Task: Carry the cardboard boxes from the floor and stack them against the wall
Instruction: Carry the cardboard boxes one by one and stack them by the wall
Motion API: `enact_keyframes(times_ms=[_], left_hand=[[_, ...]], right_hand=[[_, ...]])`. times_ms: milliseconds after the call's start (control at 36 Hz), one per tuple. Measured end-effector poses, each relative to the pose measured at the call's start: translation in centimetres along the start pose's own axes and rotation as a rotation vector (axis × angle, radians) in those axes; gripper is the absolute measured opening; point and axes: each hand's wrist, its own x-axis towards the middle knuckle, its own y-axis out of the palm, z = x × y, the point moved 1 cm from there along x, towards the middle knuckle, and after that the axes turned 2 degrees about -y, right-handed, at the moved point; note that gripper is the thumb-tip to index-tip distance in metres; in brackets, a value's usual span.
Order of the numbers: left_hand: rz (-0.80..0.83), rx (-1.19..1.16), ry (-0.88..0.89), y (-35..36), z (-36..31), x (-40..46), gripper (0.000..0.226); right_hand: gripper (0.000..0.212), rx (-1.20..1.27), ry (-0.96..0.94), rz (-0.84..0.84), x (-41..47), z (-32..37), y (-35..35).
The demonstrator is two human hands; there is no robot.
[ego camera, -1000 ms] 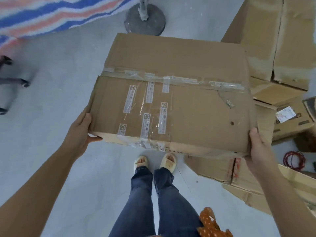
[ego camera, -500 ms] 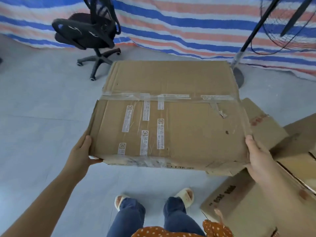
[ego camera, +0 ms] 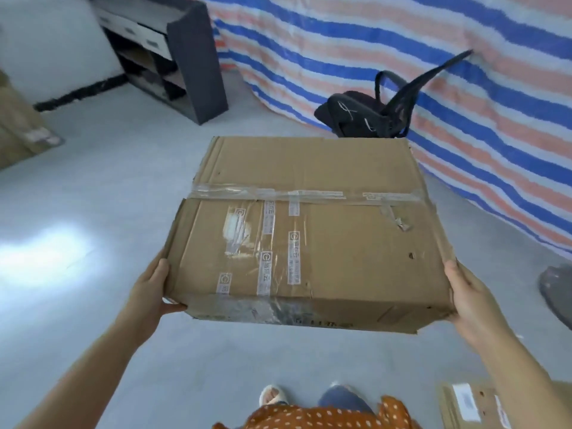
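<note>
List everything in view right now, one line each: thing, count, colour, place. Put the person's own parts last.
carried cardboard box: one, brown with clear tape, centre, held off the floor
office chair: one, black, behind the box by the tarp
striped tarp: one, blue, pink and white, hanging at the back right
shelf unit: one, dark grey, back left against the white wall
cardboard at the left edge: brown, count unclear
flat cardboard piece: one, brown, floor at bottom right
dark object: one, grey, right edge, blurred
floor: grey
left hand: gripping the box's left near corner
right hand: gripping its right near corner
</note>
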Motion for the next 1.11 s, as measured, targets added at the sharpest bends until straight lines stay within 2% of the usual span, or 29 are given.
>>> enact_keyframes(times_ms=[306, 583, 889, 1111], left_hand=[[-0.351, -0.173, -0.024, -12.2, 1.0, 1.3, 0.036], [-0.536, -0.285, -0.045, -16.5, -1.9, 7.4, 0.037], [-0.685, -0.393, -0.07, -19.3, -4.7, 16.0, 0.035], [-0.764, -0.438, -0.1, -27.4, -5.0, 21.6, 0.037]], right_hand=[[0.031, -0.112, -0.023, 0.411, 6.6, 4.9, 19.6], [0.03, -0.235, -0.036, 0.675, 14.7, 10.2, 36.2], [0.031, -0.357, -0.104, 0.83, 20.9, 15.0, 52.0], [0.029, -0.424, -0.124, 0.894, 20.1, 15.1, 65.5]])
